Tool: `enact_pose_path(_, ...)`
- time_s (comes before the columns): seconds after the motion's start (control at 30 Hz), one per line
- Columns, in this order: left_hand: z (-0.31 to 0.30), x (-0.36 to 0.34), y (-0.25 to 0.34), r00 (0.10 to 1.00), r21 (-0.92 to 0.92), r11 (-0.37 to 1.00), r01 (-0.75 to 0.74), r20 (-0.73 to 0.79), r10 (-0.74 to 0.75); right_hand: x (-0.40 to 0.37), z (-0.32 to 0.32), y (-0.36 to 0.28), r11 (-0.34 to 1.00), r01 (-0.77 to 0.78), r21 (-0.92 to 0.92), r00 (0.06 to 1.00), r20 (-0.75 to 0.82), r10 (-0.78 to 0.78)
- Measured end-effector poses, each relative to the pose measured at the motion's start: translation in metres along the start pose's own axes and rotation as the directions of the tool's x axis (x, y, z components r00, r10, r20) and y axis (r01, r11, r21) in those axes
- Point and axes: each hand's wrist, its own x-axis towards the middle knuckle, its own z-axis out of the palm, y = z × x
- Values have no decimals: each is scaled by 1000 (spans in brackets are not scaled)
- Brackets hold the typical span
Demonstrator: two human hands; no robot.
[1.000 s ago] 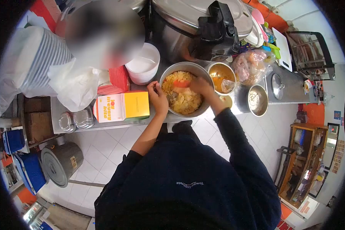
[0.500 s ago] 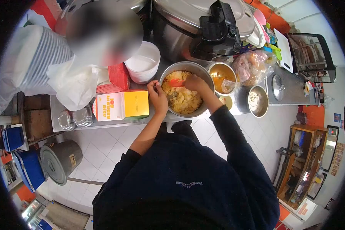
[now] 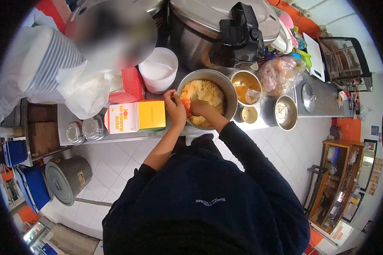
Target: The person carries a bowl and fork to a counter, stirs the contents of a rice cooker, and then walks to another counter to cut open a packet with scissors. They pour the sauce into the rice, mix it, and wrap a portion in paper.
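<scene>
- My right hand [image 3: 200,108], pinching the spoon [image 3: 186,105], is now dragging rice [image 3: 206,91] back toward the counter's [image 3: 127,137] front edge; stirring is progressing.
- My left hand [image 3: 175,110] is gripping the bowl [image 3: 228,91].

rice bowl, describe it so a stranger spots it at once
Find the big steel cooker at the back. The rice bowl sits just before it: the widest steel bowl, full of yellow rice, unlike the smaller sauce bowl alongside.

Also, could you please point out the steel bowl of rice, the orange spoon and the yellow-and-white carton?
steel bowl [image 3: 228,98], head view, bare inner wall on its right side.
orange spoon [image 3: 186,105], head view, the exposed orange part.
yellow-and-white carton [image 3: 151,114], head view, middle of its yellow panel.
</scene>
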Motion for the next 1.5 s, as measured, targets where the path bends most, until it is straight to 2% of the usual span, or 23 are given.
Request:
enact_pose_path(0.07,0,2,1,1000,-28,1000,11,-6,-12,-14,-22,7,999,31,-28,999,22,-31)
enact_pose_path(0.13,-1,0,1,1000,9,1000,-11,-8,11,-48,-68,24,997,-67,-42,998,14,68)
enact_pose_path(0.17,-1,0,0,1000,7,1000,-8,-15,9,-50,-68,33,997,-64,-50,998,15,65)
enact_pose_path(0.2,-1,0,-2,1000,-15,1000,-6,-10,6,-50,-64,41,977,-140,-161,958,-271,93)
enact_pose_path(0.23,0,0,-3,1000,-38,999,-6,-3,6,-47,-60,46,940,-243,-241,839,-538,79)
enact_pose_path(0.37,-2,3,3,998,-39,998,55,26,-54,-16,-35,46,937,-232,-263,888,-450,93)
enact_pose_path(0.43,-2,1,5,998,-44,997,65,22,-64,-30,-18,52,948,-86,-305,815,-569,-109)
enact_pose_path(0.47,-1,-1,4,997,-43,996,74,25,-73,-37,-16,63,929,-76,-363,792,-588,-166)
enact_pose_path(0.5,-1,0,2,998,-34,998,58,18,-57,-50,-24,66,929,-75,-363,796,-582,-163)
enact_pose_path(0.57,-1,1,-4,999,-18,999,46,20,-45,-72,-39,68,956,-130,-262,843,-537,-33)
enact_pose_path(0.63,2,1,-9,999,-33,999,-32,-9,32,-78,-39,66,967,-114,-228,847,-531,-25)
enact_pose_path(0.7,2,0,-9,1000,-32,999,-16,-2,16,-81,-36,63,983,-78,-167,849,-528,-22)
enact_pose_path(0.9,1,0,-4,999,-39,999,35,6,-35,-29,30,34,965,-20,-263,912,-400,-90)
enact_pose_path(0.97,0,0,-5,998,-46,997,56,7,-56,-31,25,35,962,-17,-271,889,-444,-110)
enact_pose_path(1.07,1,2,-4,998,-47,997,67,14,-67,-66,-28,29,996,-82,21,913,-399,83)
enact_pose_path(1.1,1,2,-5,999,-38,998,51,0,-51,-65,-23,27,996,-82,21,915,-395,83)
enact_pose_path(1.17,2,0,-4,999,-27,999,40,-5,-40,-58,-8,19,1000,23,-20,954,-299,-28)
enact_pose_path(1.27,1,0,-1,1000,-45,999,17,-12,-17,-42,2,-3,997,-18,-80,976,-218,0)
enact_pose_path(1.33,1,1,-4,994,-67,992,111,16,-110,-30,7,-10,996,-17,-84,977,-214,-1)
enact_pose_path(1.4,1,0,-1,996,-64,994,87,12,-86,-21,12,-10,996,-24,-90,978,-208,5)
enact_pose_path(1.47,2,0,-1,998,-60,996,60,3,-60,-18,11,-13,987,-25,-158,948,-316,-27)
enact_pose_path(1.5,2,0,-3,998,-61,997,56,3,-56,-22,7,-10,988,-23,-156,948,-316,-28)
